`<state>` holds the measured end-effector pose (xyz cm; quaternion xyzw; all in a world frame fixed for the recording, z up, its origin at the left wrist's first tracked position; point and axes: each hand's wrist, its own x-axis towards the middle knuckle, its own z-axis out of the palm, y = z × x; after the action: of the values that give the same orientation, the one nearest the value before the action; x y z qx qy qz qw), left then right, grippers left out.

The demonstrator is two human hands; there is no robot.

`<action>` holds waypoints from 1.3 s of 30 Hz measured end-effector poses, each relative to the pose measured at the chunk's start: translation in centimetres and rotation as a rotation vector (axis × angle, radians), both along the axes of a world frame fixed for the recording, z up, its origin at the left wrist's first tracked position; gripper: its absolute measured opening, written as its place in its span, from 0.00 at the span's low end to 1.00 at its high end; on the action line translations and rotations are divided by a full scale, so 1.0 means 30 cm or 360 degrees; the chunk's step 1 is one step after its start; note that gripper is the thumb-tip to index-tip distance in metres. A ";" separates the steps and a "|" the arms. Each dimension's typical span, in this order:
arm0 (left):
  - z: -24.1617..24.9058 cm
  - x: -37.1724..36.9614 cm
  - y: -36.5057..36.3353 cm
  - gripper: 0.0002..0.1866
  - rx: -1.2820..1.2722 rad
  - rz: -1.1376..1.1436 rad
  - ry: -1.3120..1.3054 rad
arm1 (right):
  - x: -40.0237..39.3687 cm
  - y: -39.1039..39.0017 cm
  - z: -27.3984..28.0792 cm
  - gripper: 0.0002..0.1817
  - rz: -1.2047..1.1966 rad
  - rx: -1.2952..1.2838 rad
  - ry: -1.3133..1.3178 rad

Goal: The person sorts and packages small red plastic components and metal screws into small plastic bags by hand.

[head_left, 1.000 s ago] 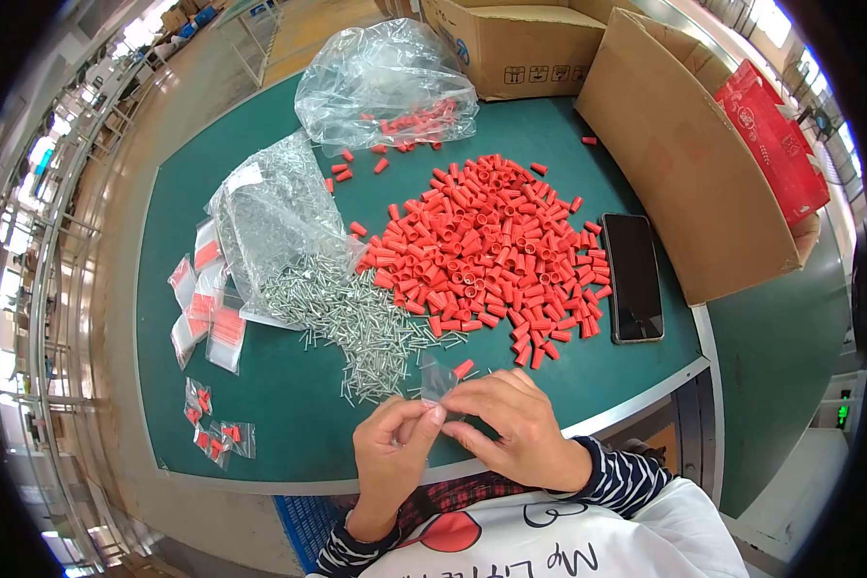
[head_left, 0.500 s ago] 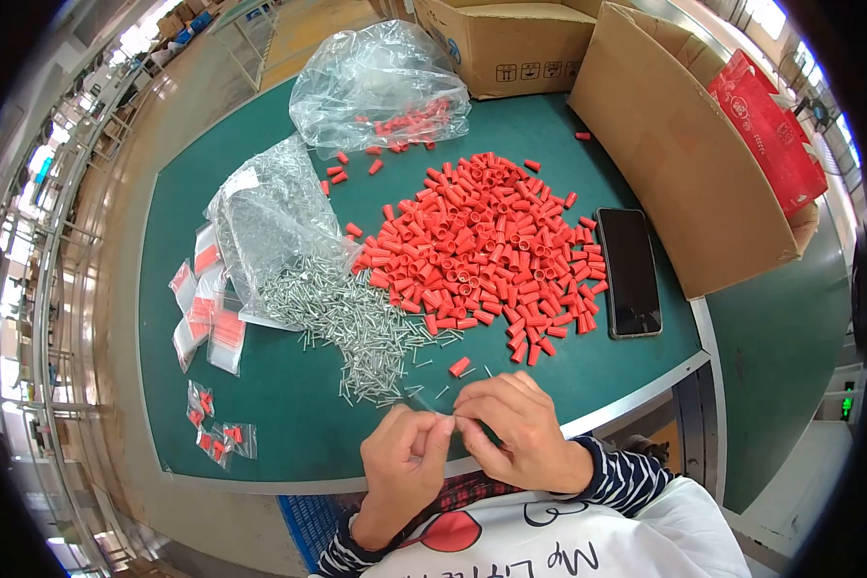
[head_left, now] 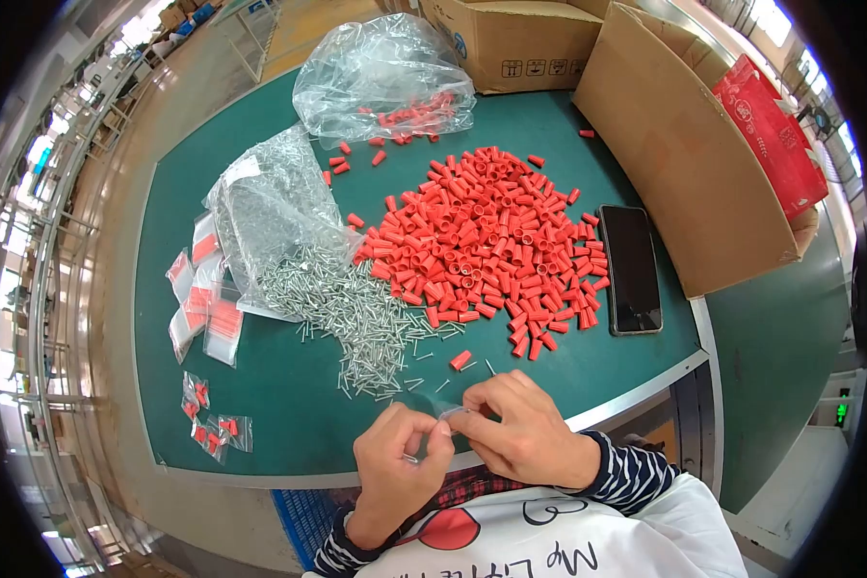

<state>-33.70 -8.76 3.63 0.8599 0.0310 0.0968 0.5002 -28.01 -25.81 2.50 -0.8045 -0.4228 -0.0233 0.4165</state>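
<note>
Close to the table's front edge, my left hand (head_left: 395, 462) and my right hand (head_left: 525, 433) pinch a small clear plastic bag (head_left: 450, 410) between them. A screw (head_left: 410, 459) shows against the curled fingers of my left hand. Just beyond the hands lie one red wire connector (head_left: 460, 359) and a few loose screws (head_left: 442, 385). A heap of silver screws (head_left: 356, 318) spills from a large clear bag (head_left: 275, 207) on the left. Beside it spreads a big pile of red wire connectors (head_left: 486, 241).
Small filled bags (head_left: 223, 328) lie at the left, with more packets of red connectors (head_left: 233, 433) nearer me. At the back sits a large bag (head_left: 380, 82) with connectors inside. A phone (head_left: 631, 270) and a cardboard box (head_left: 684, 144) are on the right.
My hands have shifted slightly, and the small bag shows more plainly between the fingertips. The screw at my left hand has come into sight. The view has moved a little.
</note>
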 end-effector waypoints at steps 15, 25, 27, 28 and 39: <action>-0.037 0.020 0.043 0.36 0.0419 -0.0297 -0.0251 | 0.014 -0.012 0.031 0.26 0.0209 -0.0101 0.0192; -0.060 0.015 0.042 0.25 0.0372 -0.0136 -0.0310 | 0.037 -0.010 0.068 0.25 0.0243 -0.0150 0.0283; -0.064 0.014 0.054 0.24 0.0244 -0.0077 -0.0304 | 0.058 -0.007 0.079 0.23 0.0149 -0.0135 0.0217; -0.065 0.013 0.058 0.23 0.0184 -0.0046 -0.0287 | 0.074 -0.008 0.084 0.22 0.0068 -0.0151 0.0136; -0.108 0.022 0.024 0.23 -0.0400 -0.0085 -0.0162 | 0.290 0.093 -0.025 0.08 0.0094 -0.0735 -0.0607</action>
<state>-33.03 -8.05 0.40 0.7850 -0.0055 0.1224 0.6072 -19.31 -23.02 1.75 -0.8463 -0.5109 -0.0651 0.1360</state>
